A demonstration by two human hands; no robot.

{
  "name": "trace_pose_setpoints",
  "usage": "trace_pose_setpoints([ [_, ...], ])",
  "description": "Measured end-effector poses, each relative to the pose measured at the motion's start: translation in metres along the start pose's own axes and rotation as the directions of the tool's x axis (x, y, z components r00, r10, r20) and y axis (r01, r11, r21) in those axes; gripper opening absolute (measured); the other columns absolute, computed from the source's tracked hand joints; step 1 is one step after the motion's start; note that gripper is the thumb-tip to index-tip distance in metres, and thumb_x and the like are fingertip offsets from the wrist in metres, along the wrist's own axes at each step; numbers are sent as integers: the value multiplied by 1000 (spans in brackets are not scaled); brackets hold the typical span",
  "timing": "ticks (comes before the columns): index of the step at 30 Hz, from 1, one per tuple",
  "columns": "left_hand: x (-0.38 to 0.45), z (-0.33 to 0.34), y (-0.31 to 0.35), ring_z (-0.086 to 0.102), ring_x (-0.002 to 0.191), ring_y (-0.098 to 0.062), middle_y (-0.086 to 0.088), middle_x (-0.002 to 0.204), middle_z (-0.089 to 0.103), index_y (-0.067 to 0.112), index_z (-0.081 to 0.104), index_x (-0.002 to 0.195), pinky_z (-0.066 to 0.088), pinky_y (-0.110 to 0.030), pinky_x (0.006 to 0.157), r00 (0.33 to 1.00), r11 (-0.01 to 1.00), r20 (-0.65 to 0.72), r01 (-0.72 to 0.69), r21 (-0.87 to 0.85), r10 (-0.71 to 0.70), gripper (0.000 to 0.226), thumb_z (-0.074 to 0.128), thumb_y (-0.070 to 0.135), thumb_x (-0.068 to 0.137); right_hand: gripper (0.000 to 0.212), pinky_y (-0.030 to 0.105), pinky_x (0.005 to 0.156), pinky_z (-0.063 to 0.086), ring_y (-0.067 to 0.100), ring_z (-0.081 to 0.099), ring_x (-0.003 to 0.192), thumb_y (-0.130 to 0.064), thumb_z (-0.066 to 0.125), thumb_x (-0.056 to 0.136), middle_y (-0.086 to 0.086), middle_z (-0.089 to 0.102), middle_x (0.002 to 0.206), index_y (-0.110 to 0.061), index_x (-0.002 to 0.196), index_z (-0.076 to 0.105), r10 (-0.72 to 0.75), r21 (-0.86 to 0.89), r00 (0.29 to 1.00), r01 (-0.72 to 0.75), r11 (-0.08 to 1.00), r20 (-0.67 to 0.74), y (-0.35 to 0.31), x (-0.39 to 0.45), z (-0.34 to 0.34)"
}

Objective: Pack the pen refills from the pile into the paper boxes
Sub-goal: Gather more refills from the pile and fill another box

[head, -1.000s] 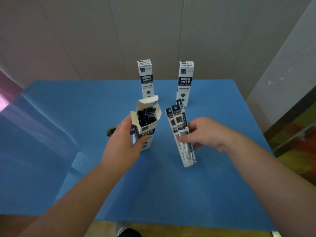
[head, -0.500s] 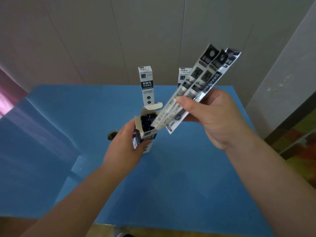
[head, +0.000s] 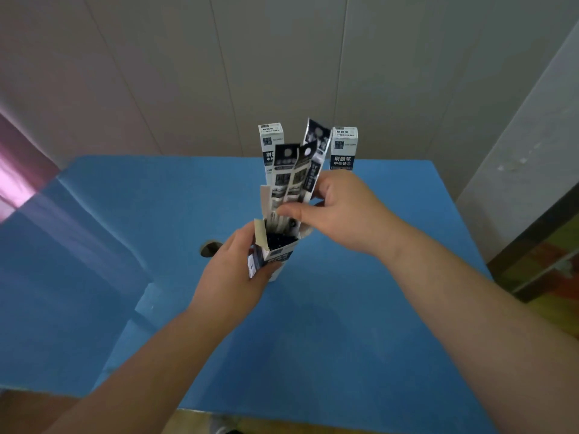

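Two bare forearms reach in from the near edge of the blue table (head: 344,355), hands apart but close, both working at the open box (head: 275,255), which is the landmark here. Left hand (head: 232,277) comes from the near left of the open box and grips its lower body, thumb across the front face, fingers wrapped round the left side. Open box stands roughly upright, base hidden by the hand so cannot tell if it rests on the table or is lifted. Top flaps are folded out; dark refill ends already fill the inside. Right hand (head: 341,208) sits just right of and above the open box, thumb and fingers pinching a small bunch of pen refill packets (head: 297,180) near their lower third. Packets are long, thin, black-and-white printed, fanned slightly at the top, about three of them, count blurry. Their lower ends dip into the box mouth; upper ends stick up well above it. Left of the open box, just beside the left hand's fingers, a round hole (head: 209,248) shows in the table. Farther back, behind the open box, two closed boxes stand upright near the table's far edge: left closed box (head: 270,142) partly covered by the packets, right closed box (head: 344,148) beyond the right hand. Pale panelled wall (head: 188,73) behind the table.
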State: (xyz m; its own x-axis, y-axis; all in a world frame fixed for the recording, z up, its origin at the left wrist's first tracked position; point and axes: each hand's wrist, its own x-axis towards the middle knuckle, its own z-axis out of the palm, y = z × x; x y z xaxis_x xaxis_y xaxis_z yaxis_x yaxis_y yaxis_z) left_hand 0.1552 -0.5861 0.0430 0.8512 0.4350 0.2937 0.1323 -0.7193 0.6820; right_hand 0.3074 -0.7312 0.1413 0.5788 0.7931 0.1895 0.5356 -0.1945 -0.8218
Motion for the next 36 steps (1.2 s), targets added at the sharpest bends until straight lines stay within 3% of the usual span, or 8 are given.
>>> trace_pose_setpoints([
  [4,2,2,-1,47,108,27,55,118,46,78,35,119,37,-12,79,1000,1000,4,14,8,-14,66,73,33,90,15,19,82,51,-4,66,93,-32,78,85,-21,73,98,-34,100,75,-4,-68,1000,3,998,-11,9,3,11],
  [9,4,0,6,48,109,25,52,118,49,79,33,118,37,-10,79,1000,1000,2,20,8,-20,47,57,57,82,12,16,79,50,-9,64,91,-35,79,80,-30,69,90,-40,90,73,32,-59,999,-34,998,-31,15,5,15],
  [11,4,1,8,47,108,26,52,117,49,79,34,115,37,-10,78,1000,1000,3,5,13,-5,43,52,60,81,8,18,71,50,-6,64,84,-35,79,80,-22,71,86,-37,85,73,22,-99,999,-27,995,-47,16,4,21],
  [15,5,2,8,47,110,25,49,118,51,78,34,116,37,-10,79,1000,1000,7,-15,10,15,45,57,53,87,15,34,73,57,3,66,78,-37,80,78,-10,71,82,-27,83,71,22,-190,1000,-25,981,-20,7,-1,20],
  [21,4,3,4,44,106,30,59,116,43,74,36,121,36,-11,79,1000,999,-6,1,43,-1,54,64,44,86,22,31,72,56,-1,65,74,-46,77,75,-22,71,84,-35,93,68,-33,-156,999,31,987,-6,-20,-4,-7],
  [25,2,6,1,45,105,23,55,117,45,56,37,129,37,-13,80,1000,999,11,6,53,-7,49,62,45,88,12,33,64,49,5,60,73,-38,75,82,-12,65,74,-33,74,67,-55,-325,998,58,944,20,-22,2,-4],
  [28,2,5,3,45,107,24,49,119,50,57,39,127,39,-13,79,1000,999,12,-5,44,4,46,58,52,86,8,38,76,53,18,64,83,-30,70,87,-4,71,84,-24,86,76,1,-464,994,50,885,109,-14,6,9],
  [36,4,7,3,45,106,23,50,118,47,55,35,130,36,-11,77,1000,997,18,17,72,-18,54,64,44,85,12,31,58,46,19,61,76,-39,64,89,-8,66,78,-32,90,73,45,-645,992,44,763,121,-23,1,0],
])
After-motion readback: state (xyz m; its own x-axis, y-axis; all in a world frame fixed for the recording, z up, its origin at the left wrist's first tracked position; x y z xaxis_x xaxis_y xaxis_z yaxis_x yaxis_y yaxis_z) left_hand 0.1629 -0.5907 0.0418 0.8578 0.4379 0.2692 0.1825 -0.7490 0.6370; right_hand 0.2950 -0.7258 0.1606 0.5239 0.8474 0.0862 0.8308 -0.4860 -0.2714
